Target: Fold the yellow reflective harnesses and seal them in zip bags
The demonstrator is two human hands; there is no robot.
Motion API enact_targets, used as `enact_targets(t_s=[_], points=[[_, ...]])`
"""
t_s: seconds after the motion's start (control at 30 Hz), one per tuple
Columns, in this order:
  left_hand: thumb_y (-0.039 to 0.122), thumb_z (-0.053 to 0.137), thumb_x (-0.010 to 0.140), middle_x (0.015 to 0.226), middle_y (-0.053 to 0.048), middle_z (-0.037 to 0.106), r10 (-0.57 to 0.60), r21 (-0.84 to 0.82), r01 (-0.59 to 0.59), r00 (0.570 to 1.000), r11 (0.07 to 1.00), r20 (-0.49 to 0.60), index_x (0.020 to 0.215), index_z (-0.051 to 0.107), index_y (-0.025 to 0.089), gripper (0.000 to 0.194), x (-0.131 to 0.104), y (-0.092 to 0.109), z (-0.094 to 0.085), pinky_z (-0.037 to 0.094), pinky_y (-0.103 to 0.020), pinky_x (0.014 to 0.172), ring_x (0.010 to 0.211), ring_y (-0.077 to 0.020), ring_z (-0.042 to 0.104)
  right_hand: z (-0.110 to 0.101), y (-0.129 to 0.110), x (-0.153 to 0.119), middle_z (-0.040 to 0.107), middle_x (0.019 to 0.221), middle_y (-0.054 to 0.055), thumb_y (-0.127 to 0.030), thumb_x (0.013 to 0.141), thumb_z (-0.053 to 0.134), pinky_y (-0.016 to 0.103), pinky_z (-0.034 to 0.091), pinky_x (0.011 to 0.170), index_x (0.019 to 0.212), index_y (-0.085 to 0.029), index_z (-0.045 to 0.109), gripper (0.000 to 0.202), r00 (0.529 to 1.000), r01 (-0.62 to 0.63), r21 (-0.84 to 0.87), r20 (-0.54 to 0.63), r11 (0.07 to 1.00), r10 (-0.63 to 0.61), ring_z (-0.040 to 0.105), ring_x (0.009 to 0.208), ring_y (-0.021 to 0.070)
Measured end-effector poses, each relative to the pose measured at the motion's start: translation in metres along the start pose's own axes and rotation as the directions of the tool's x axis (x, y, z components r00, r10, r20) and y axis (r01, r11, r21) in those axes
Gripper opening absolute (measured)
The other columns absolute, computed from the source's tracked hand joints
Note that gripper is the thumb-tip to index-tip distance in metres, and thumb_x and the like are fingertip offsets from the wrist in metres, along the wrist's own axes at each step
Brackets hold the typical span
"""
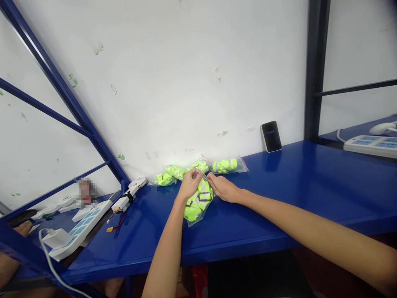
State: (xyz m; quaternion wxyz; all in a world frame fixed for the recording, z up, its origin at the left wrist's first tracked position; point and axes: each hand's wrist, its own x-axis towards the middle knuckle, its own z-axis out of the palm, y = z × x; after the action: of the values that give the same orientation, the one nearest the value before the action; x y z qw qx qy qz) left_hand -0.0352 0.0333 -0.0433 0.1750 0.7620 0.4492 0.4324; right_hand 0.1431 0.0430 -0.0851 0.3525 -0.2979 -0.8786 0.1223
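A clear zip bag [198,203] holding a folded yellow-green reflective vest lies on the blue table, its top edge turned away from me. My left hand [190,184] pinches that top edge on its left side. On the right side of the same edge, my right hand [223,187] has its fingers closed on the bag. Behind my hands, along the wall, rest several similar bagged vests: one bag [225,165] to the right, another bag [163,179] to the left, others between them partly hidden by my left hand.
A phone-like device [271,136] leans on the wall at the right. At the left lie a small white fan [136,183], a battery pack with wires [120,203] and a power strip [83,229]. Blue frame posts [71,99] rise at the side; a person's arm [9,260] shows at far left.
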Motion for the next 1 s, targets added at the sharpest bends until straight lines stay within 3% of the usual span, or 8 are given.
enact_targets(t_s=[0.2,0.33,0.6,0.8,1.0], points=[[0.042,0.057,0.081,0.06,0.002,0.05,-0.123,-0.091,0.131,0.989,0.987,0.083,0.069,0.06,0.014,0.03,0.002,-0.006,-0.004,0.034,-0.024,0.056,0.057,-0.0108,0.043,-0.001,-0.003,0.002,0.048,0.065,-0.002,-0.023,0.097,0.033,0.027,0.027,0.054,0.088,-0.021,0.042,0.013,0.999,0.011,0.118,-0.032,0.993,-0.007,0.039,0.052,0.0127],[0.041,0.065,0.075,0.068,-0.001,0.06,-0.142,-0.176,0.163,0.982,0.971,0.126,0.074,0.066,0.013,0.028,0.001,-0.009,-0.005,0.039,-0.024,0.059,0.062,-0.0127,0.051,-0.005,0.001,0.003,0.049,0.064,-0.002,-0.034,0.098,0.036,0.026,0.03,0.055,0.088,-0.019,0.052,0.024,0.995,-0.037,0.236,-0.079,0.971,0.057,0.044,0.056,0.0129],[0.038,0.067,0.073,0.068,-0.002,0.063,-0.206,-0.107,0.205,0.979,0.973,0.007,0.073,0.065,0.013,0.025,-0.002,-0.006,-0.007,0.043,-0.026,0.062,0.062,-0.014,0.055,-0.018,0.007,-0.001,0.05,0.059,-0.003,-0.028,0.086,0.049,0.024,0.033,0.054,0.072,-0.016,0.057,0.02,0.993,-0.119,0.358,0.027,0.926,0.117,0.044,0.054,0.0114],[0.032,0.062,0.076,0.074,-0.002,0.065,-0.139,-0.1,0.139,0.99,0.985,0.003,0.076,0.067,0.013,0.019,-0.001,-0.007,-0.008,0.044,-0.026,0.067,0.069,-0.0152,0.057,-0.012,0.006,0.0,0.051,0.062,-0.002,-0.029,0.089,0.047,0.023,0.033,0.054,0.077,-0.017,0.053,0.018,0.996,-0.088,0.336,0.017,0.938,0.087,0.045,0.056,0.0113],[0.034,0.062,0.075,0.071,-0.002,0.064,-0.189,-0.087,0.188,0.982,0.978,-0.005,0.076,0.066,0.014,0.021,-0.001,-0.005,-0.008,0.042,-0.025,0.062,0.062,-0.0142,0.054,-0.016,0.003,-0.001,0.048,0.063,-0.003,-0.033,0.092,0.045,0.023,0.032,0.054,0.078,-0.017,0.051,0.022,0.995,-0.103,0.354,0.032,0.929,0.098,0.042,0.056,0.011]])
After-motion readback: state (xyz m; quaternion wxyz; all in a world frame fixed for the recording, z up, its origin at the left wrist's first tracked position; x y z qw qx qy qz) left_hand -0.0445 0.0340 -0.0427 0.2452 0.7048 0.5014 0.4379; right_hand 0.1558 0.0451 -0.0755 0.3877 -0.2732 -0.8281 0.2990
